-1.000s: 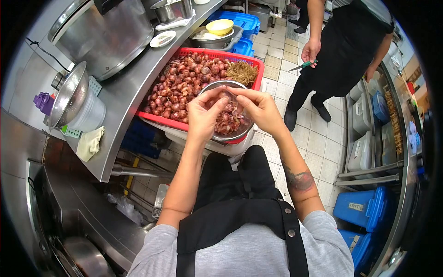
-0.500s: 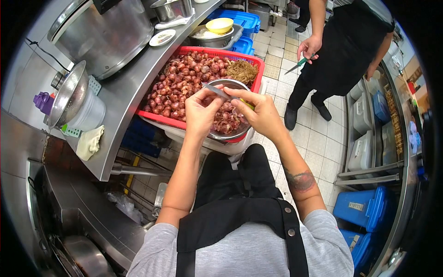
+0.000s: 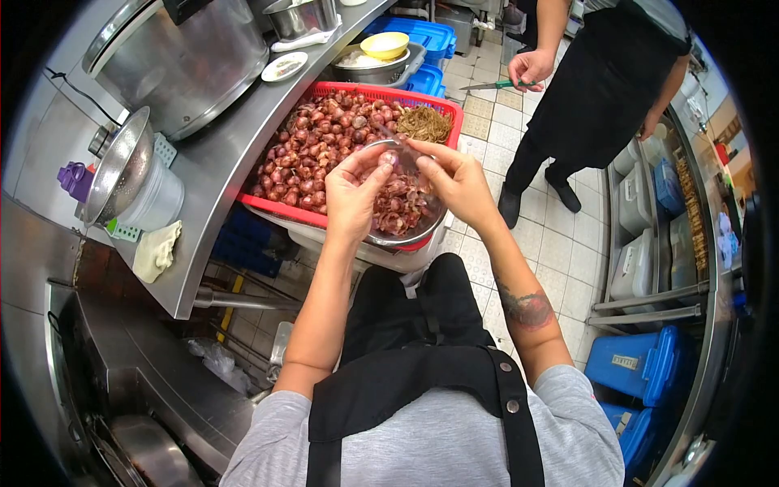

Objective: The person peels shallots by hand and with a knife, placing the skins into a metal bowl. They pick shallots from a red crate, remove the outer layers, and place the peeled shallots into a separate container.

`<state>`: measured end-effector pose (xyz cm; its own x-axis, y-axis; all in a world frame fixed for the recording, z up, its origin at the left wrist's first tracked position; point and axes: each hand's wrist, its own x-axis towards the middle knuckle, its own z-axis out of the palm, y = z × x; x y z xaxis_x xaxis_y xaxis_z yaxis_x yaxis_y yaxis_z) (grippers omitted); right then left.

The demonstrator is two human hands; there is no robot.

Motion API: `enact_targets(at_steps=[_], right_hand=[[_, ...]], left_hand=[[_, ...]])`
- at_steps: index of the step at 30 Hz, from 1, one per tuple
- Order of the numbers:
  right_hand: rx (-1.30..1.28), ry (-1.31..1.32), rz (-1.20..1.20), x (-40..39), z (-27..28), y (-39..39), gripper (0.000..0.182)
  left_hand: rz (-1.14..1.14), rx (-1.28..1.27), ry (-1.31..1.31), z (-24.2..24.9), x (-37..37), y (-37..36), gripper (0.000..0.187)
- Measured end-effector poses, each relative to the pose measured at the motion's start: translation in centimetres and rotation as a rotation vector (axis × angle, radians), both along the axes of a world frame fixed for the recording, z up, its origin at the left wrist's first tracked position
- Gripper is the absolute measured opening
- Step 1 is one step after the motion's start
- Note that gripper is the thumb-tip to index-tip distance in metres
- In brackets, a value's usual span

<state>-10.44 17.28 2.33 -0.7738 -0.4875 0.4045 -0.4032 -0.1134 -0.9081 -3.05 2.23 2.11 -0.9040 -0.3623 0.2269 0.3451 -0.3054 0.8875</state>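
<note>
My left hand (image 3: 354,188) pinches a small pale-purple shallot (image 3: 389,157) between thumb and fingertips. Close on its right, my right hand (image 3: 456,183) is closed round a small knife, whose thin blade (image 3: 388,132) points up and left; the handle is mostly hidden in the fingers. Both hands are over a metal bowl (image 3: 442,217) of reddish peelings (image 3: 403,203). The bowl rests in the near right part of a red crate (image 3: 304,214) full of unpeeled shallots (image 3: 318,130). Dry brown roots or trimmings (image 3: 424,124) are heaped in the crate's far right corner.
Steel counter (image 3: 235,122) on the left, with a large pot (image 3: 182,65), a strainer (image 3: 122,166) and a cloth (image 3: 159,251). At the upper right stands another person (image 3: 596,89) holding a green-handled knife (image 3: 495,84). Blue-lidded bins (image 3: 637,365) are at the lower right.
My right hand has turned, and the knife blade has swung upward, away from the shallot. The other person's knife has turned to point left.
</note>
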Motion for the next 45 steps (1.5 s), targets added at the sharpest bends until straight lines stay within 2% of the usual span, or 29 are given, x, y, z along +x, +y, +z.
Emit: enact_targets(at_steps=[3, 7, 13, 16, 19, 23, 27, 28, 31, 37, 40, 44, 45], right_hand=[[0.195, 0.049, 0.076, 1.7, 1.9, 0.6, 0.034], [0.140, -0.096, 0.168, 2.0, 2.5, 0.7, 0.037], [0.150, 0.112, 0.096, 1.4, 1.7, 0.4, 0.029], [0.035, -0.280, 0.298, 0.7, 2.0, 0.9, 0.028], [-0.087, -0.528, 0.353, -0.6, 1.0, 1.3, 0.029], [-0.071, -0.361, 0.129, -1.1, 0.0, 0.9, 0.027], [0.042, -0.036, 0.185, 0.9, 1.0, 0.8, 0.031], [0.127, -0.096, 0.189, 1.4, 1.6, 1.2, 0.032], [0.182, 0.003, 0.113, 1.9, 2.3, 1.1, 0.031], [0.095, 0.169, 0.020, 1.7, 1.4, 0.2, 0.028], [-0.049, -0.318, 0.242, 0.5, 0.9, 0.7, 0.025], [-0.059, -0.349, 0.147, -1.2, -0.6, 1.0, 0.026], [-0.022, -0.265, 0.110, -1.0, -0.6, 0.9, 0.027]], left_hand=[[0.018, -0.006, 0.053, -0.4, -0.4, -0.1, 0.026], [0.002, 0.013, 0.050, 0.2, -0.1, 0.0, 0.024], [0.002, -0.065, 0.035, -1.0, -0.1, -0.5, 0.024], [-0.015, -0.041, 0.019, -0.5, 0.1, -0.2, 0.026], [-0.039, -0.027, 0.002, 0.2, 0.2, 0.1, 0.028], [-0.032, -0.010, 0.020, 1.0, 0.2, 0.5, 0.027], [0.023, -0.091, 0.049, -0.4, -0.4, -0.4, 0.029], [0.022, -0.061, 0.047, -0.4, -0.4, -0.4, 0.027], [0.018, -0.022, 0.046, -0.1, -0.4, -0.1, 0.024], [0.027, -0.065, 0.040, -0.8, -0.3, -0.4, 0.026], [-0.011, -0.084, 0.028, -0.4, 0.0, -0.4, 0.028], [-0.054, -0.058, 0.061, -0.1, 0.0, 0.0, 0.031], [-0.053, -0.060, 0.070, -0.3, -0.2, 0.0, 0.032]])
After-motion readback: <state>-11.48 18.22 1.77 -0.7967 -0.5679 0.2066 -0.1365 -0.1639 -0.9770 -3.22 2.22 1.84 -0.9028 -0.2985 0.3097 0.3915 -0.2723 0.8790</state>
